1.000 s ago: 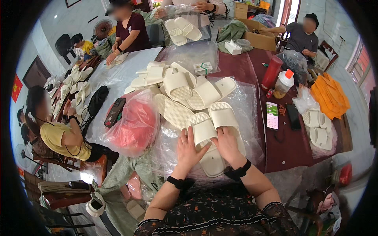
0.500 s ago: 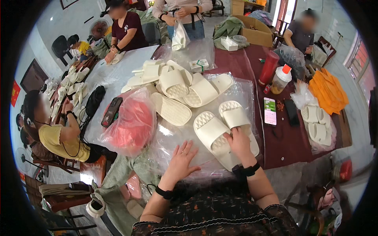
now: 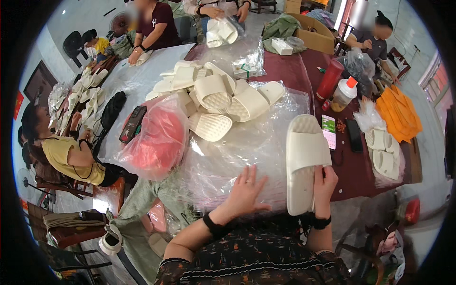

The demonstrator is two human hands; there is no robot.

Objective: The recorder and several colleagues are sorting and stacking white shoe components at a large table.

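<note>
A cream slide slipper stands toe-away at the right of the table's near side, gripped at its right edge by my right hand. Whether its mate is tucked beneath or behind it, I cannot tell. My left hand lies with fingers spread on a stack of clear plastic bags and holds nothing. Beyond the bags is a loose heap of more cream slippers, one of them sole up at the near side.
Left of the bags sits a clear bag with pink contents, a dark handheld device beside it. To the right are a phone, a bottle with an orange cap, a red cylinder and bagged slippers. Co-workers stand or sit around.
The two slippers lying side by side on the bags have been lifted and brought together to the right by my right hand. My left hand has slid right across the bags.
</note>
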